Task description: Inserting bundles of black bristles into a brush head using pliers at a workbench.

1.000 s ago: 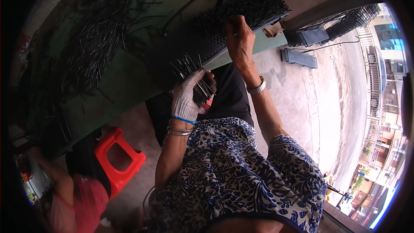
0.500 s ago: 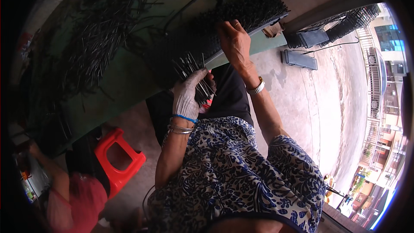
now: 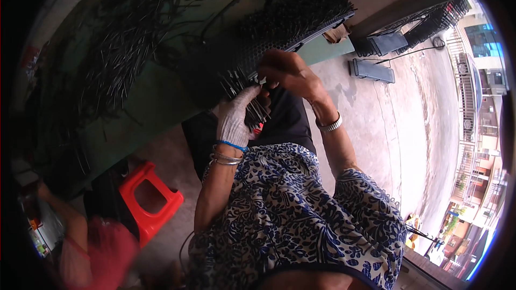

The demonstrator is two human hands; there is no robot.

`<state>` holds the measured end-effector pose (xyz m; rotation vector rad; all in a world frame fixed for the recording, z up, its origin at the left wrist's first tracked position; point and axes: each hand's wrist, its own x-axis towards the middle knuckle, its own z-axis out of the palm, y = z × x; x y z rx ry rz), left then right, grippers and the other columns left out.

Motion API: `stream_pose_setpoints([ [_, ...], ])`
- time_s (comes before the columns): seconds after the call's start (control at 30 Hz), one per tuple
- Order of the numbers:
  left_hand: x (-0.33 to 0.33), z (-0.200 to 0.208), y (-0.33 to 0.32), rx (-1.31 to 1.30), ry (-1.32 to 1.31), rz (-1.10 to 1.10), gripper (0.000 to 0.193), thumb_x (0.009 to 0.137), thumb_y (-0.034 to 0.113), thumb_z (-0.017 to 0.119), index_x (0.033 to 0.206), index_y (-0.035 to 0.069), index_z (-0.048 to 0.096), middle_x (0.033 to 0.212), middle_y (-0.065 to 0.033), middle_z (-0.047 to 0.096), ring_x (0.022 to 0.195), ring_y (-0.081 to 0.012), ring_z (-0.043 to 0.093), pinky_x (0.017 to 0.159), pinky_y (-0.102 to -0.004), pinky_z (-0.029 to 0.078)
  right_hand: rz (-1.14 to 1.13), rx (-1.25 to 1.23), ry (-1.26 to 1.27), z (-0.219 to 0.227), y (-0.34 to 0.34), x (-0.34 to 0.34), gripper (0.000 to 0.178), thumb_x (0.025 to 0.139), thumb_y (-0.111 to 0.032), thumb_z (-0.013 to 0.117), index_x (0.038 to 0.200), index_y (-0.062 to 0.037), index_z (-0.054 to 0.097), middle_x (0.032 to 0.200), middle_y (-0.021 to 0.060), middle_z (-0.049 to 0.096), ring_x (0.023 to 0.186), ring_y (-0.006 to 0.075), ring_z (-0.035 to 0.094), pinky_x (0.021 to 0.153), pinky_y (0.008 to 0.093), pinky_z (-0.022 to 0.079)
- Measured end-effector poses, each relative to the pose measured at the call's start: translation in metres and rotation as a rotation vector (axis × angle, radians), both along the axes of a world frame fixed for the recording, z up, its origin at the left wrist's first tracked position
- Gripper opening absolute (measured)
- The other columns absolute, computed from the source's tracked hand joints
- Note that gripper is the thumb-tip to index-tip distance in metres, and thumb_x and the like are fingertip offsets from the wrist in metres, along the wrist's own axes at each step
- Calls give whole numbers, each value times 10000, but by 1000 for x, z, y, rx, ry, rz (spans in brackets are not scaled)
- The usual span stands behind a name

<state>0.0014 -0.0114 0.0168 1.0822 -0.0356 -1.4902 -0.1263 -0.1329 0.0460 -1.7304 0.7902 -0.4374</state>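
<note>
My left hand point(image 3: 235, 115), in a white knit glove, is closed round a bundle of thin black strips point(image 3: 232, 81) with pale glints at their upper ends. Just above and right of it, my bare right hand point(image 3: 293, 72) is curled, its fingertips pinched by the bundle's top near the gloved thumb. Motion blurs it a little, and whatever it pinches is hidden. Beyond both hands a long dark perforated panel point(image 3: 263, 49) lies slanted on the green table point(image 3: 156, 113). Dense upright black strips point(image 3: 312, 13) fill its far right part; bare holes show along its nearer part.
A large heap of loose black strips point(image 3: 121, 48) covers the table's left side. A red plastic stool point(image 3: 174, 201) stands at the lower left, beside another person in a red top point(image 3: 107, 252). Grey rectangular trays point(image 3: 372, 71) lie on the floor to the right.
My right hand has come back from the panel's strip-filled part, toward me and slightly left, to the bundle. My left hand still holds the bundle in nearly the same place.
</note>
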Motion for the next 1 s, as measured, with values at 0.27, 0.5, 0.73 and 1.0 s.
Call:
stream_pose_setpoints([
  [0.27, 5, 0, -4, -50, 312, 37, 206, 895, 181, 660, 1053, 49, 641, 938, -103, 702, 837, -236, 688, 692, -385, 574, -628, -711, -170, -18, -29, 9, 57, 934, -46, 574, 923, -12, 530, 711, 70, 630, 571, 121, 581, 544, 267, 457],
  [0.5, 3, -11, -6, -38, 319, 1, 171, 897, 175, 659, 1032, 71, 650, 880, -101, 697, 724, -199, 680, 597, -328, 570, -556, -880, -24, -49, -40, 22, 36, 894, -33, 591, 915, -56, 573, 691, 109, 558, 607, 258, 591, 556, 330, 465],
  [0.73, -3, 8, -6, 93, 281, 64, 110, 890, 147, 642, 943, 54, 666, 798, -81, 702, 589, -154, 647, 525, -259, 541, -529, -890, 229, -33, -35, 28, 90, 843, -172, 659, 922, -138, 633, 872, 119, 522, 758, 325, 579, 625, 425, 473],
  [1.0, -9, 9, -6, 44, 101, 29, 115, 865, 130, 659, 895, 20, 675, 765, -74, 700, 575, -144, 646, 502, -250, 523, -422, -885, 249, -37, -37, 15, 98, 846, -184, 658, 936, -153, 683, 827, 119, 551, 749, 307, 587, 639, 397, 485],
])
